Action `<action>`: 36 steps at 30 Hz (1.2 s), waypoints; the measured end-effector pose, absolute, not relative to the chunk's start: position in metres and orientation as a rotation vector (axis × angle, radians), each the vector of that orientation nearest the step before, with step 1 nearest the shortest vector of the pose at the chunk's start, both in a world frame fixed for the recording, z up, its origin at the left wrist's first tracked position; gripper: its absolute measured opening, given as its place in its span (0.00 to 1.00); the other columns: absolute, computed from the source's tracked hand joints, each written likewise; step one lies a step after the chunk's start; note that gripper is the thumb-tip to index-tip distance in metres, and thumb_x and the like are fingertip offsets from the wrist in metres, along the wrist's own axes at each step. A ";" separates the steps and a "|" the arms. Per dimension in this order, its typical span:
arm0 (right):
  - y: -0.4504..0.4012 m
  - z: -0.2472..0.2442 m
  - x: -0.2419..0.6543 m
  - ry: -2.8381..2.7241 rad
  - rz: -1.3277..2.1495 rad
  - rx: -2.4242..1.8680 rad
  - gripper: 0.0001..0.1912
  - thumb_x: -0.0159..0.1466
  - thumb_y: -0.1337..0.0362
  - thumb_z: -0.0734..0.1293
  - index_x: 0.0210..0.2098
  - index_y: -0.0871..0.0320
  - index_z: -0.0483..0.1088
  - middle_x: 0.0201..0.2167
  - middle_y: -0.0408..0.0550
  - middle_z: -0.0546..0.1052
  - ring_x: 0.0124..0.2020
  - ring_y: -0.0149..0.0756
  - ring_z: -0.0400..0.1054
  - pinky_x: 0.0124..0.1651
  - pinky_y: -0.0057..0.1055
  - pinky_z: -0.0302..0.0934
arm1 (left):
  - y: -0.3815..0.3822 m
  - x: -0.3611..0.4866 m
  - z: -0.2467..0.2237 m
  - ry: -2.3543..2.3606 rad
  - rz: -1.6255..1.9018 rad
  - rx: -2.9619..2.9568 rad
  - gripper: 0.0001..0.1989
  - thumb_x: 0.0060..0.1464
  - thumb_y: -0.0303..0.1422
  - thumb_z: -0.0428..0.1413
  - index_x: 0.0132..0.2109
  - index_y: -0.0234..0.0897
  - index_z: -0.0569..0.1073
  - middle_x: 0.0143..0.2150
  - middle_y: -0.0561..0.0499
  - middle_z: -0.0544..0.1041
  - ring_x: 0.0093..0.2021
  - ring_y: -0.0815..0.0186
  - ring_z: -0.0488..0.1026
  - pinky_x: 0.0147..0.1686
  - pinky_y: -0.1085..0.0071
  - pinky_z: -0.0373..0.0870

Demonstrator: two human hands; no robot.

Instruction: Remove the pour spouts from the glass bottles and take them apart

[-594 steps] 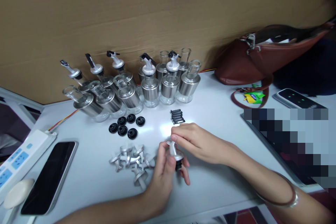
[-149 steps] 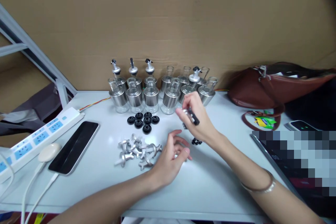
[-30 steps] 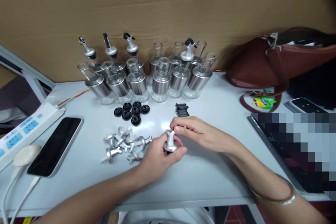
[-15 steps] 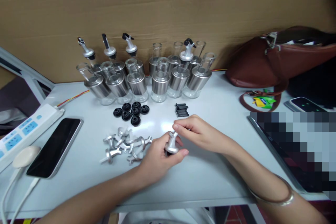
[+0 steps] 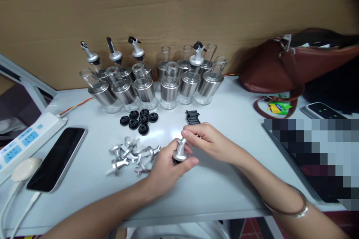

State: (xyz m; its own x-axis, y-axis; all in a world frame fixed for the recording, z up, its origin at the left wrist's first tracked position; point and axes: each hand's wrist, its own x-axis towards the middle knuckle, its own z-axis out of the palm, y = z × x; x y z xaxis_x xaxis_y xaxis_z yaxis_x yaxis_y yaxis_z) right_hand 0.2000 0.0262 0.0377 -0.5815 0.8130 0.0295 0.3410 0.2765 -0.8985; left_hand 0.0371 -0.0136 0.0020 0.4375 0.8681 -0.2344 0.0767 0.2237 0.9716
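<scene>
The silver spout (image 5: 181, 151) is gripped in my left hand's (image 5: 168, 168) fingers; my right hand's (image 5: 206, 138) fingers pinch together at its top.

Head-height view, down at hands (image 5: 183, 153)

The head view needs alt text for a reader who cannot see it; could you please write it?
The left hand holds a silver spout, the right hand at its tip. Glass-and-steel bottles, four with pourers, stand behind; black stoppers, loose silver parts, black sticks, a phone and a brown handbag also share the table.
</scene>
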 end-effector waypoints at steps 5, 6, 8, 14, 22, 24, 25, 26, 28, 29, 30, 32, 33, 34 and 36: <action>0.026 0.037 0.199 -2.029 1.258 -1.008 0.23 0.70 0.55 0.54 0.22 0.59 0.62 0.19 0.40 0.69 0.22 0.24 0.59 0.29 0.23 0.53 | -0.015 0.038 0.002 0.937 0.733 1.158 0.18 0.48 0.45 0.59 0.35 0.37 0.63 0.23 0.60 0.62 0.19 0.76 0.57 0.21 0.76 0.56; 0.026 0.037 0.198 -2.023 1.258 -1.007 0.23 0.70 0.55 0.55 0.22 0.59 0.62 0.19 0.40 0.69 0.21 0.24 0.59 0.29 0.22 0.53 | -0.015 0.038 0.002 0.931 0.741 1.152 0.19 0.48 0.46 0.59 0.35 0.37 0.63 0.24 0.60 0.62 0.19 0.76 0.57 0.21 0.76 0.57; 0.025 0.036 0.198 -2.019 1.237 -1.010 0.22 0.70 0.56 0.55 0.22 0.59 0.62 0.19 0.40 0.70 0.21 0.24 0.60 0.29 0.22 0.53 | -0.014 0.037 0.001 0.924 0.750 1.144 0.20 0.47 0.47 0.60 0.36 0.37 0.63 0.24 0.59 0.63 0.19 0.77 0.57 0.21 0.77 0.57; 0.025 0.034 0.196 -2.070 1.060 -0.991 0.21 0.70 0.60 0.54 0.22 0.58 0.61 0.19 0.40 0.69 0.22 0.25 0.60 0.30 0.23 0.54 | -0.013 0.038 0.000 0.927 0.771 1.116 0.25 0.44 0.52 0.60 0.35 0.37 0.63 0.24 0.59 0.63 0.18 0.77 0.58 0.20 0.77 0.57; 0.025 0.032 0.195 -2.091 0.955 -0.942 0.18 0.69 0.62 0.55 0.23 0.58 0.60 0.20 0.39 0.65 0.22 0.25 0.57 0.30 0.23 0.53 | -0.014 0.037 0.001 0.849 0.801 1.111 0.28 0.45 0.57 0.57 0.35 0.36 0.62 0.23 0.58 0.66 0.17 0.76 0.61 0.21 0.76 0.57; 0.027 0.032 0.198 -2.033 0.975 -0.975 0.14 0.68 0.62 0.57 0.26 0.58 0.62 0.22 0.39 0.66 0.23 0.25 0.58 0.30 0.24 0.54 | -0.015 0.036 0.002 0.840 0.810 1.109 0.28 0.47 0.58 0.55 0.35 0.36 0.62 0.22 0.57 0.67 0.17 0.76 0.61 0.21 0.76 0.57; 0.029 0.031 0.201 -1.972 0.993 -1.001 0.11 0.67 0.62 0.59 0.29 0.58 0.64 0.23 0.39 0.67 0.24 0.26 0.60 0.29 0.24 0.55 | -0.015 0.035 0.001 0.839 0.810 1.110 0.28 0.48 0.58 0.54 0.35 0.36 0.62 0.23 0.57 0.67 0.17 0.76 0.61 0.21 0.76 0.57; 0.031 0.031 0.204 -1.890 1.010 -1.022 0.08 0.65 0.62 0.61 0.30 0.57 0.65 0.24 0.40 0.69 0.25 0.27 0.62 0.30 0.24 0.57 | -0.016 0.035 0.001 0.840 0.805 1.114 0.27 0.48 0.58 0.54 0.35 0.36 0.62 0.23 0.57 0.67 0.18 0.75 0.61 0.21 0.76 0.57; 0.036 0.031 0.214 -1.718 1.042 -1.021 0.07 0.61 0.62 0.66 0.30 0.57 0.65 0.28 0.43 0.72 0.30 0.29 0.67 0.32 0.26 0.61 | -0.017 0.033 0.000 0.845 0.788 1.132 0.27 0.48 0.58 0.54 0.36 0.36 0.62 0.23 0.57 0.67 0.18 0.75 0.60 0.20 0.76 0.56; 0.039 0.031 0.219 -1.648 1.055 -1.009 0.08 0.59 0.62 0.68 0.29 0.57 0.64 0.30 0.44 0.73 0.32 0.31 0.68 0.35 0.27 0.63 | -0.017 0.033 -0.001 0.848 0.781 1.141 0.27 0.48 0.58 0.54 0.36 0.36 0.63 0.23 0.57 0.67 0.18 0.75 0.60 0.20 0.77 0.56; 0.042 0.031 0.224 -1.600 1.067 -1.005 0.10 0.57 0.62 0.70 0.27 0.57 0.63 0.31 0.45 0.74 0.34 0.32 0.70 0.36 0.28 0.64 | -0.018 0.033 -0.001 0.851 0.774 1.147 0.27 0.48 0.57 0.54 0.36 0.36 0.63 0.23 0.57 0.66 0.18 0.75 0.60 0.20 0.77 0.56; 0.046 0.033 0.233 -1.577 1.109 -1.058 0.10 0.55 0.61 0.71 0.28 0.57 0.65 0.32 0.46 0.76 0.33 0.33 0.71 0.37 0.30 0.65 | -0.018 0.033 -0.002 0.859 0.768 1.152 0.27 0.48 0.57 0.54 0.36 0.36 0.63 0.23 0.57 0.66 0.18 0.75 0.60 0.21 0.76 0.57; 0.048 0.033 0.237 -1.596 1.127 -1.107 0.09 0.56 0.60 0.71 0.31 0.57 0.68 0.32 0.46 0.77 0.31 0.33 0.71 0.37 0.31 0.66 | -0.018 0.033 -0.002 0.863 0.766 1.153 0.27 0.48 0.57 0.54 0.36 0.36 0.63 0.23 0.57 0.66 0.18 0.75 0.60 0.21 0.76 0.57; 0.049 0.034 0.240 -1.634 1.135 -1.164 0.10 0.57 0.58 0.70 0.33 0.57 0.70 0.31 0.47 0.77 0.30 0.33 0.71 0.37 0.32 0.66 | -0.018 0.033 -0.002 0.867 0.765 1.152 0.27 0.48 0.57 0.54 0.36 0.36 0.63 0.23 0.57 0.66 0.18 0.75 0.60 0.21 0.76 0.57; 0.051 0.034 0.247 -1.736 1.134 -1.283 0.12 0.59 0.56 0.67 0.36 0.58 0.71 0.31 0.48 0.78 0.31 0.35 0.72 0.39 0.34 0.65 | -0.017 0.034 -0.002 0.871 0.764 1.152 0.27 0.48 0.57 0.54 0.36 0.36 0.63 0.23 0.57 0.66 0.18 0.75 0.60 0.21 0.76 0.57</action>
State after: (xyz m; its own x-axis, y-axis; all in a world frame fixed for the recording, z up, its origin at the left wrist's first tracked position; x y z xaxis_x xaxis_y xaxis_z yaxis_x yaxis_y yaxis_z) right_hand 0.2470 0.0508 0.0345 -0.2749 0.9610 0.0295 0.3595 0.1312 -0.9239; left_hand 0.0337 -0.0174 -0.0021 0.4653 0.8663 -0.1816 -0.0669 0.2390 0.9687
